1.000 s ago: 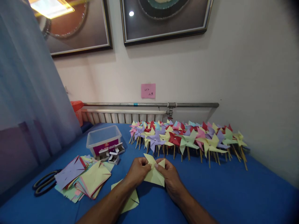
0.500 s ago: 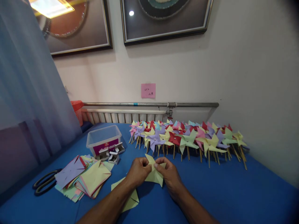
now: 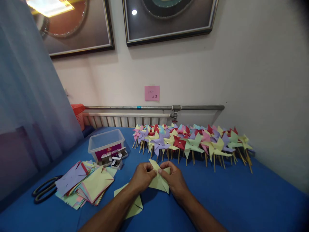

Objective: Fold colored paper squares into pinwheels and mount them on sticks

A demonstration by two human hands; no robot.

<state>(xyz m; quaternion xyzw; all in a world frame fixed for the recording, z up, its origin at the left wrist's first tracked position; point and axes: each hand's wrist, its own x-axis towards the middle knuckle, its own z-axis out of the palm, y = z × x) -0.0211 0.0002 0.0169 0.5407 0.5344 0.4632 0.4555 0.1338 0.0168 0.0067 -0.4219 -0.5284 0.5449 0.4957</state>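
Both hands (image 3: pixel 143 176) (image 3: pixel 177 181) pinch the pale yellow paper (image 3: pixel 158 185), which spans between their fingers (image 3: pixel 165 174).

The one camera sits on the person's head; it faces forward and down, over the nearby left hand (image 3: pixel 142 177) and right hand (image 3: pixel 176 181); the blue table (image 3: pixel 224 199) stretches beyond to the wall (image 3: pixel 260 71).

the folded paper (image 3: pixel 158 185) is pale yellow, like the loose sheet (image 3: pixel 134 211). the stack (image 3: pixel 96 184) mixes pale yellow, pink, red and mint, plus a lilac sheet (image 3: pixel 71 178). the pinwheels (image 3: pixel 180 141) come in red, lilac, pale yellow, mint, pink and light blue, on tan sticks (image 3: pixel 214 164). the cloth (image 3: pixel 241 199) is plain blue, the tub (image 3: pixel 116 139) clear with a magenta label (image 3: pixel 106 152), the note (image 3: pixel 152 93) pink with dark writing.
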